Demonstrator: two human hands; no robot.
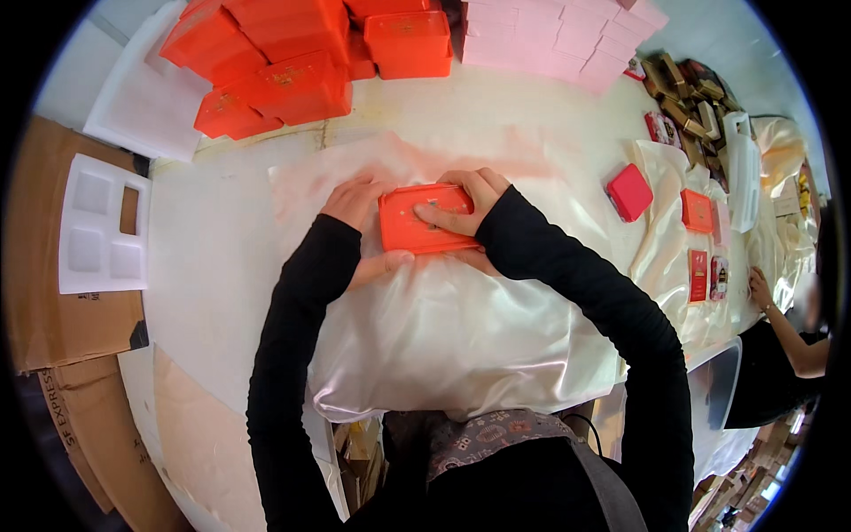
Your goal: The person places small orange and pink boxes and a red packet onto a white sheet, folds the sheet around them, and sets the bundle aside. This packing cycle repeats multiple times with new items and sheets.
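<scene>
Both my hands are on a flat red-orange box (397, 223) with small gold marks on its top. My left hand (359, 203) grips its left end, thumb along the near edge and fingers at the far corner. From the right, my right hand (480, 196) spans the box, its thumb lying across the top face and its fingers over the far edge. Beneath the box, a glossy cream satin cloth (452, 332) covers the table in front of me and hangs over the near edge. The underside of the box is hidden.
Red boxes (299, 80) and pink boxes (532, 40) are stacked at the back. A white foam tray (100, 259) rests by cardboard cartons at left. To the right lie a crimson box (629, 193), small packages and gold boxes (691, 100). Another person's hand (760, 287) is at far right.
</scene>
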